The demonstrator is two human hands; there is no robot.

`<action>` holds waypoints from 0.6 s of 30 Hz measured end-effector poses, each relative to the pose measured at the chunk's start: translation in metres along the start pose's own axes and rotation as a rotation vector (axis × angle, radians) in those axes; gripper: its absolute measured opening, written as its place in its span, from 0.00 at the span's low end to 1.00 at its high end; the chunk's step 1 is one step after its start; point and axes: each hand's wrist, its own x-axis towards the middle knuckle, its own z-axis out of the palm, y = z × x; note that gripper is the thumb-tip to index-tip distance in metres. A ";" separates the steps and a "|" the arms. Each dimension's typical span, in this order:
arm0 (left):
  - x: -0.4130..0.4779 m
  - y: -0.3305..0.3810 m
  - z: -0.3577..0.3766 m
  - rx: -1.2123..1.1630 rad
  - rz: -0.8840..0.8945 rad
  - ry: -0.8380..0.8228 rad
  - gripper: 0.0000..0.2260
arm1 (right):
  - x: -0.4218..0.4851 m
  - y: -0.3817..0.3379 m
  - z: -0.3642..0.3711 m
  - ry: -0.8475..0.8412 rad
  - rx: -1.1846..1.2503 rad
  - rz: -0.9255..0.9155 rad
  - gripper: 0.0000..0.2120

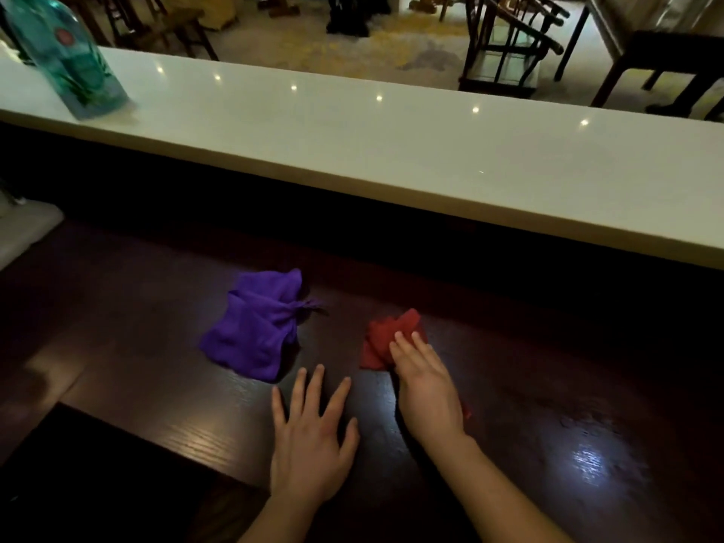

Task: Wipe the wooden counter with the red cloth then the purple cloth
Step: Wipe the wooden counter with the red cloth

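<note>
A dark wooden counter (548, 386) fills the lower half of the head view. On it lies a crumpled purple cloth (254, 327), left of centre, untouched. A red cloth (382, 340) lies to its right, bunched under my right hand (425, 386), whose palm and fingers press down on it; a small red corner shows by the wrist. My left hand (311, 436) rests flat on the bare wood just below the purple cloth, fingers spread, holding nothing.
A raised white bar top (391, 150) runs across behind the wooden counter. A teal glass bottle (66, 52) stands on its far left. A pale object (23, 229) sits at the left edge. Chairs and tables stand beyond the bar.
</note>
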 end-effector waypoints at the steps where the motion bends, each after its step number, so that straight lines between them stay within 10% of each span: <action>1: 0.000 0.000 0.001 0.001 -0.012 0.011 0.27 | 0.005 -0.005 0.001 0.009 0.011 0.041 0.29; 10: 0.001 -0.005 0.008 -0.003 -0.023 0.035 0.27 | -0.039 0.018 0.000 -0.075 -0.077 -0.305 0.25; 18: 0.003 -0.005 0.008 -0.015 -0.024 0.049 0.25 | 0.019 0.007 0.003 0.083 -0.047 0.153 0.25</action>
